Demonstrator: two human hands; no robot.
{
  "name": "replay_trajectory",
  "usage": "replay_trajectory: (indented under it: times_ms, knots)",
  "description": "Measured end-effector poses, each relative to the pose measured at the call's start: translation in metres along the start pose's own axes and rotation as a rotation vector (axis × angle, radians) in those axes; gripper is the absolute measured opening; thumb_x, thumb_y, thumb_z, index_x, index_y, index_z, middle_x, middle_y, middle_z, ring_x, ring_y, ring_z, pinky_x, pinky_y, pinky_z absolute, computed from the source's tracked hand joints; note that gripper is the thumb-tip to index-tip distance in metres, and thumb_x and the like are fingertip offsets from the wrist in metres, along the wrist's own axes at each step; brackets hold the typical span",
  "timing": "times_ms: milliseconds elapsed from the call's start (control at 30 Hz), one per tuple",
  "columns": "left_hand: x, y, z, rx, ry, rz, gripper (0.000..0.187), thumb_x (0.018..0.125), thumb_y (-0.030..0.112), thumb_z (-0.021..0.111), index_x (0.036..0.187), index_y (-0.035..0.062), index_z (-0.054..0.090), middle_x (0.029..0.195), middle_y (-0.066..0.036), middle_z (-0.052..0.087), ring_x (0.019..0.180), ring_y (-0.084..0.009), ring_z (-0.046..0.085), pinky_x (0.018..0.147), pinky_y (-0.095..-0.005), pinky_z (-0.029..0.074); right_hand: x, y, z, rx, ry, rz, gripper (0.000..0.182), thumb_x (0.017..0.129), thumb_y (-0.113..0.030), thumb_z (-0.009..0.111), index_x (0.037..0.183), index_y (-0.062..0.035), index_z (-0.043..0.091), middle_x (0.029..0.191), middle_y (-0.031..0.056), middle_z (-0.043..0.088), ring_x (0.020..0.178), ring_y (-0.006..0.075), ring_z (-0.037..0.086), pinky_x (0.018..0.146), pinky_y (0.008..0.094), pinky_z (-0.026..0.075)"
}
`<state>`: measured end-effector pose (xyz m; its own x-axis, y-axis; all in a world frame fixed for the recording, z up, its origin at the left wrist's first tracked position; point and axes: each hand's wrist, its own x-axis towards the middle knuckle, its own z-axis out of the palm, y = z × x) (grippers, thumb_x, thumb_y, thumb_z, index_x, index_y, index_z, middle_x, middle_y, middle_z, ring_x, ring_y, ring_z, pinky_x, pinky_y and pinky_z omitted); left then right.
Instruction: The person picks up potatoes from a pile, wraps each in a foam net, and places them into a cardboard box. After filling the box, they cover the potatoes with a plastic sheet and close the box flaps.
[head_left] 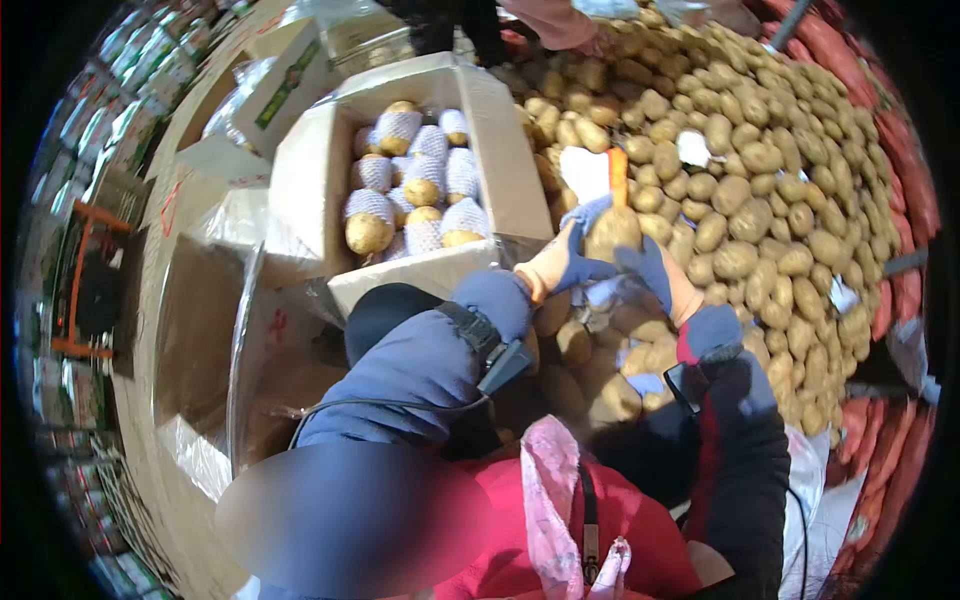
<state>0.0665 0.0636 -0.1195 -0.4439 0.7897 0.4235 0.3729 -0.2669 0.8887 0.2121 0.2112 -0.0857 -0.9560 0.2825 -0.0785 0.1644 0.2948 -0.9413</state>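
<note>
Both gloved hands meet around one large tan potato [612, 232], lifted just above the near edge of a wide heap of loose tan potatoes [760, 160] that spreads to the right and far side. The left hand [562, 262], in a blue and orange glove, cups the potato from the left with fingers curled against it; the right hand [650, 268], gloved alike, closes on it from the right, fingers wrapped low around its side. Something white, possibly a foam net sleeve [600, 292], shows between the wrists under the potato, though the view is too warped to be sure.

To the left stands an open cardboard box [310, 180] holding potatoes wrapped in white foam mesh [425, 185], packed side by side. Judging from that, the step in hand looks like dressing or readying this potato for the box. The next move would call for a firm two-handed hold while the sleeve goes on, then a carry leftward over the box wall into a free gap.
</note>
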Motion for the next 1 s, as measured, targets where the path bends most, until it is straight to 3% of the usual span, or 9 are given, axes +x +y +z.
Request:
replay_trajectory:
  times_ms: [200,300,500,567,633,767,833,900,1000]
  knots:
    - [0.000,0.081,0.000,-0.915,-0.275,-0.505,0.072,0.076,0.017,0.070,0.140,0.0030,0.040,0.133,-0.011,0.051,0.119,-0.0205,0.053,0.097,-0.0322,0.046,-0.026,0.029,-0.040,0.546,-0.018,0.028,0.037,0.097,-0.024,0.051,0.130,-0.0060,0.051,0.108,0.0050,0.065,0.098,0.0152,0.062,0.079,0.0279,0.052]
    - [-0.014,0.065,0.001,-1.072,-0.283,-0.736,0.068,0.079,0.025,0.069,0.137,0.0011,0.043,0.126,-0.011,0.057,0.110,-0.0192,0.060,0.086,-0.0293,0.052,-0.034,0.022,-0.005,-0.569,-0.080,-0.500,0.041,0.095,-0.020,0.053,0.135,-0.0091,0.046,0.128,0.0087,0.056,0.119,0.0202,0.053,0.103,0.0337,0.041]
    - [0.000,0.076,-0.006,-1.183,-0.117,-0.734,0.049,0.089,0.037,0.056,0.121,0.0000,0.056,0.102,-0.008,0.067,0.087,-0.0165,0.064,0.076,-0.0293,0.053,-0.022,0.015,-0.054,-0.092,0.468,-0.122,0.042,0.085,0.000,0.058,0.126,0.0049,0.050,0.115,0.0166,0.058,0.104,0.0249,0.058,0.089,0.0339,0.048]
    - [-0.003,0.044,-0.014,-1.090,-0.118,-0.739,0.049,0.090,0.034,0.055,0.126,0.0011,0.054,0.109,-0.008,0.066,0.093,-0.0169,0.064,0.081,-0.0285,0.052,-0.016,0.001,-0.065,-0.570,0.589,-0.532,0.035,0.093,-0.013,0.055,0.124,0.0016,0.051,0.099,0.0060,0.059,0.084,0.0146,0.057,0.078,0.0262,0.049]
    - [-0.010,0.031,-0.015,-1.162,-0.134,-0.771,0.050,0.089,0.032,0.056,0.129,0.0014,0.052,0.114,-0.009,0.065,0.097,-0.0173,0.064,0.084,-0.0283,0.051,-0.005,0.017,-0.040,0.573,0.498,0.104,0.026,0.097,-0.030,0.049,0.107,-0.0096,0.060,0.085,-0.0023,0.057,0.074,0.0091,0.054,0.062,0.0205,0.044]
    - [-0.013,0.044,-0.007,-1.202,-0.377,-0.768,0.052,0.088,0.033,0.057,0.130,0.0024,0.052,0.115,-0.010,0.064,0.099,-0.0180,0.063,0.084,-0.0299,0.051,-0.018,0.083,-0.001,-0.660,-0.197,-0.234,0.047,0.093,-0.025,0.055,0.135,-0.0081,0.045,0.136,0.0123,0.048,0.127,0.0223,0.045,0.107,0.0349,0.036]
    - [-0.013,0.051,-0.006,-1.166,-0.263,-0.681,0.049,0.085,0.039,0.060,0.119,0.0039,0.055,0.091,-0.010,0.064,0.068,-0.0150,0.059,0.056,-0.0236,0.047,-0.012,0.075,0.009,-0.935,-0.273,-0.474,0.047,0.093,-0.023,0.055,0.137,-0.0089,0.044,0.139,0.0088,0.046,0.131,0.0224,0.040,0.112,0.0336,0.028]
    - [-0.004,0.045,-0.019,-1.328,-0.338,-0.796,0.047,0.084,0.039,0.062,0.116,0.0055,0.056,0.088,-0.011,0.064,0.063,-0.0150,0.060,0.051,-0.0219,0.048,0.010,0.061,0.011,0.128,0.256,-0.175,0.024,0.095,-0.019,0.048,0.113,-0.0034,0.053,0.104,0.0051,0.057,0.090,0.0175,0.054,0.080,0.0311,0.045]
    - [-0.004,0.024,-0.017,-1.085,-0.208,-0.663,0.049,0.086,0.036,0.056,0.123,0.0042,0.055,0.096,-0.008,0.066,0.078,-0.0152,0.063,0.062,-0.0233,0.050,-0.004,-0.022,-0.006,0.511,0.354,-0.056,0.020,0.096,-0.015,0.047,0.104,-0.0003,0.058,0.090,0.0046,0.063,0.076,0.0144,0.061,0.068,0.0289,0.053]
